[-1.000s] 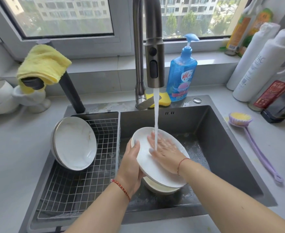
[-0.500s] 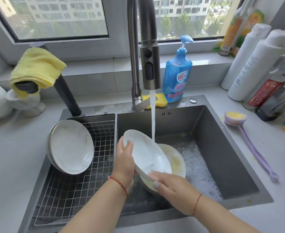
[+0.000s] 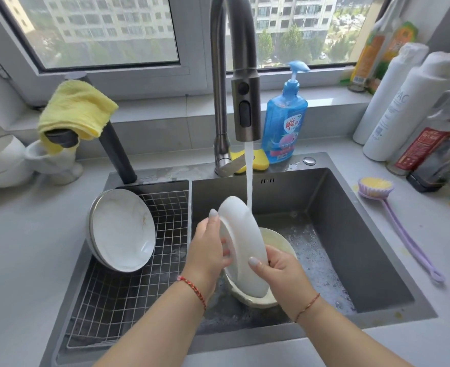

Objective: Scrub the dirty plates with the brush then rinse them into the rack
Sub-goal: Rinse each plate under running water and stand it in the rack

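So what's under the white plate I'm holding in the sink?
Beneath the white plate, held on edge by the left hand and right hand, a yellowish-stained plate lies on the soapy sink floor. Most of it is covered, so whether more lies beneath cannot be seen.

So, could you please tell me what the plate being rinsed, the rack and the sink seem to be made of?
The white plate looks like glazed ceramic: smooth, glossy and opaque. The rack seems to be bare metal wire, a thin shiny grid. The sink appears to be dark brushed or coated steel with a matte grey sheen; which one is unclear.
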`<action>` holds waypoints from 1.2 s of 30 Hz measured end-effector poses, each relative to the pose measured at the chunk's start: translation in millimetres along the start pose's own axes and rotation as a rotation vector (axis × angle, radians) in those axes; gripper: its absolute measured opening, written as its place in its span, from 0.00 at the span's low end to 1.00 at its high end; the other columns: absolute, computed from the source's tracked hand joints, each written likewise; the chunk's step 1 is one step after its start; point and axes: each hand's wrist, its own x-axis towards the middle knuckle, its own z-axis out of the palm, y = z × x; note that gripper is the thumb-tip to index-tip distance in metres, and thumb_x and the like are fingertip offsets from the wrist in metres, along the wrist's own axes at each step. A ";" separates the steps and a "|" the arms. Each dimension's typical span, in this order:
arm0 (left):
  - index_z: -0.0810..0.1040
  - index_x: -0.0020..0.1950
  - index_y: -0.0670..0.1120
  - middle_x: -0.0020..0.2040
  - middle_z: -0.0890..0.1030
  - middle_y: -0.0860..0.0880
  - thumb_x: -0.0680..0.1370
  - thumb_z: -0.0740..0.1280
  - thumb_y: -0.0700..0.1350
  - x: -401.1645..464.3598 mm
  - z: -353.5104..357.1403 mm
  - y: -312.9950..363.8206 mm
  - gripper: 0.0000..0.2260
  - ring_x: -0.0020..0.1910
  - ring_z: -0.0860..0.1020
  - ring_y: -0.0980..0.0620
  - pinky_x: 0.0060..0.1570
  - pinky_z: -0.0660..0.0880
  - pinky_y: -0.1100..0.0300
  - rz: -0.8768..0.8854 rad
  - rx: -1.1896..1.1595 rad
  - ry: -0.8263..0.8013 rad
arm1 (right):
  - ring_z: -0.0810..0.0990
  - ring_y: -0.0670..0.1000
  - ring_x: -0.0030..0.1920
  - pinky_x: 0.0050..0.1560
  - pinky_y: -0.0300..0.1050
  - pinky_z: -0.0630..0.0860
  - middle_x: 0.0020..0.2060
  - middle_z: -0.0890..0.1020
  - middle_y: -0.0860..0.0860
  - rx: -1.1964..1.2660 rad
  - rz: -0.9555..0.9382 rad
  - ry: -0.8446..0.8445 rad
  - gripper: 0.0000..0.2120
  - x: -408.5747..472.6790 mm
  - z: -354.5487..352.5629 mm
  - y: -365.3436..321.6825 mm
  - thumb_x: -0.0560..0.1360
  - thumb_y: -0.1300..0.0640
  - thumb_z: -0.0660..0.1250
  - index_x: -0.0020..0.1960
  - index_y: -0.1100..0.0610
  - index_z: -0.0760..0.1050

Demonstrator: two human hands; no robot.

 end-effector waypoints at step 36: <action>0.74 0.58 0.55 0.45 0.80 0.66 0.86 0.44 0.54 -7.7 -182.1 14.4 0.19 0.43 0.78 0.75 0.39 0.70 0.80 0.336 -0.208 0.317 | 0.79 0.51 0.47 0.44 0.45 0.78 0.44 0.81 0.49 0.001 -0.134 0.033 0.04 57.5 189.8 -56.0 0.79 0.56 0.63 0.50 0.53 0.77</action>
